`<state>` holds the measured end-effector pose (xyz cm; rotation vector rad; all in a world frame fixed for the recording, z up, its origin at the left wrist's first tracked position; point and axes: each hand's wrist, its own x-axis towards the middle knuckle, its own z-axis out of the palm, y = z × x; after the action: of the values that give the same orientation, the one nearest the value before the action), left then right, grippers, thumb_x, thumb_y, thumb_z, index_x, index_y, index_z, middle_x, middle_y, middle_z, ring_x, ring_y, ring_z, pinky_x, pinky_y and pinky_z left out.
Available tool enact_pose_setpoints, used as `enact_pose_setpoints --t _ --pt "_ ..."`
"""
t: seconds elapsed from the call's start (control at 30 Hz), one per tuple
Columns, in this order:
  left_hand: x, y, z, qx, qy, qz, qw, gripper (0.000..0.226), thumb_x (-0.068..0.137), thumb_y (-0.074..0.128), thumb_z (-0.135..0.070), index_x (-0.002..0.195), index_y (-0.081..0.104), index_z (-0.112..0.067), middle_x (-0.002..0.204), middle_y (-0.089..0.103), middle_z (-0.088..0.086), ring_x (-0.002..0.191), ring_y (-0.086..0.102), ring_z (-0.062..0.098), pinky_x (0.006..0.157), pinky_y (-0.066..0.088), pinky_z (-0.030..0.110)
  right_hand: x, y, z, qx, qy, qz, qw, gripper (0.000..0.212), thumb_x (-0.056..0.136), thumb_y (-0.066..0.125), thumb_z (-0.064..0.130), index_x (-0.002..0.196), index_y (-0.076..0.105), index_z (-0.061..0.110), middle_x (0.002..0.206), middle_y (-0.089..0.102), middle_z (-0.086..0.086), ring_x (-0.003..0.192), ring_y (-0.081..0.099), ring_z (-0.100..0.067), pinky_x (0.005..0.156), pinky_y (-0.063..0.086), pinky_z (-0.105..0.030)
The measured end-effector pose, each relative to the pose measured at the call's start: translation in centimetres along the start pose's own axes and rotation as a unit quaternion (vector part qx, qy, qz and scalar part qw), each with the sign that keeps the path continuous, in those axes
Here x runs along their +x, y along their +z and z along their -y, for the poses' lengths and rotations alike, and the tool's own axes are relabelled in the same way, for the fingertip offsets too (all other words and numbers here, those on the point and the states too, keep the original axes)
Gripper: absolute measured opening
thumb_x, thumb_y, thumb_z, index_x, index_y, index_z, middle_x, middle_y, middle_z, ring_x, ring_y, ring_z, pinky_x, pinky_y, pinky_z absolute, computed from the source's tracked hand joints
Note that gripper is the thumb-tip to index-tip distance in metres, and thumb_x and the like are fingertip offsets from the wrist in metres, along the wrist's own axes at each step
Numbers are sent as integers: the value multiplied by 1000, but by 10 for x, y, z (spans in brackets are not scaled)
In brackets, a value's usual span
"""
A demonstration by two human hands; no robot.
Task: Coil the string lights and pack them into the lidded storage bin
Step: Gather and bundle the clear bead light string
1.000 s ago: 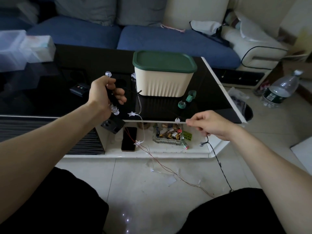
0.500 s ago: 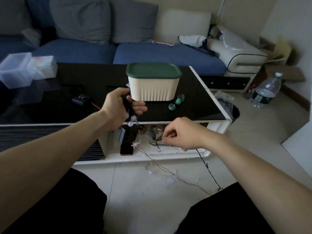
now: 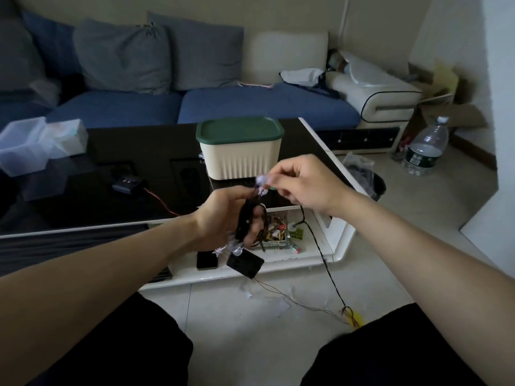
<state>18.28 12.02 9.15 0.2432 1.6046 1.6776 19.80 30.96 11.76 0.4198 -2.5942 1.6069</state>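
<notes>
Nearest, loose wire (image 3: 331,277) trails across the floor tiles between the person's knees, uncoiled. Above it the left hand (image 3: 223,215) has its fingers curled round the gathered coil of string lights (image 3: 246,221), with a small black battery box (image 3: 245,263) dangling beneath. Just beside it, the right hand (image 3: 303,182) pinches a bulb (image 3: 261,180) on the strand between thumb and forefinger, feeding it toward the coil. Coiling appears to be mid-way: the next move probably calls for laying this loop over the left hand and drawing up more slack from the floor. Beyond, on the dark surface (image 3: 156,146), the cream storage bin (image 3: 241,160) stands with its green lid (image 3: 239,130) on; it must come off before packing. No writing is legible.
</notes>
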Motion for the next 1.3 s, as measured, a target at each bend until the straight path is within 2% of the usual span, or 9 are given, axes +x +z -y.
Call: enact_pose_setpoints --t 0.1,0.17,0.3,0.47,0.63,0.8,1.0,1.13,1.3 --pt "9 -8 -4 -19 -5 30 999 48 91 36 -53 73 46 -10 55 33 6 37 31 18 43 14 27 12 -10 -17 3 26 -39 999 18 98 63 14 91 73 0 51 53 10 44 42 -4 44 33 -14" --pt "16 -12 -6 -15 3 36 999 41 90 43 -48 71 48 -12 52 32 3 36 28 17 50 8 34 18 -12 -27 -25 36 -40 998 20 98 63 15 93 73 -1 50 55 11 43 46 1 45 34 -11" --pt "35 -18 -8 4 20 20 1000 24 86 54 -34 69 49 -16 54 38 3 36 34 15 45 14 26 29 -7 -46 -62 45 -62 995 22 98 64 23 84 75 9 49 59 15 47 51 3 51 37 -10" --pt "60 -33 -6 -4 20 -49 999 32 98 48 -26 69 42 -14 54 47 9 39 44 23 35 32 16 46 -3 -69 -56 94 -108 988 20 93 70 27 79 75 14 51 61 12 46 53 1 49 39 -12" --pt "90 -48 -5 -61 13 -47 997 37 99 47 -28 64 42 -17 42 31 -1 28 21 12 34 17 18 58 8 -87 -38 106 -189 975 18 96 66 20 85 77 12 62 65 4 49 56 3 48 39 -11" --pt "105 -53 4 -78 14 -111 991 34 97 52 -26 65 43 -17 46 31 -1 31 20 13 33 20 17 64 18 -89 -43 58 -241 968 17 94 67 16 81 75 9 67 67 -5 57 54 -1 57 42 -13" --pt "106 -59 3 -113 -9 -120 986 27 93 48 -23 67 46 -16 50 33 -2 34 22 13 36 24 21 49 30 -89 6 56 -205 977 9 87 76 14 79 74 11 57 56 4 54 47 -3 56 41 -15" --pt "104 -59 0 -140 4 -95 986 27 91 45 -25 65 43 -17 52 32 -2 36 22 14 45 21 28 41 18 -97 -9 64 -138 988 22 93 70 26 78 74 10 62 59 -10 58 50 -6 58 43 -20" --pt "97 -55 6 -128 -15 -82 988 32 95 45 -24 64 42 -18 48 33 -2 32 24 13 39 23 24 36 13 -109 -82 73 -73 991 29 96 67 31 74 72 12 57 61 -7 51 51 -9 56 45 -28"
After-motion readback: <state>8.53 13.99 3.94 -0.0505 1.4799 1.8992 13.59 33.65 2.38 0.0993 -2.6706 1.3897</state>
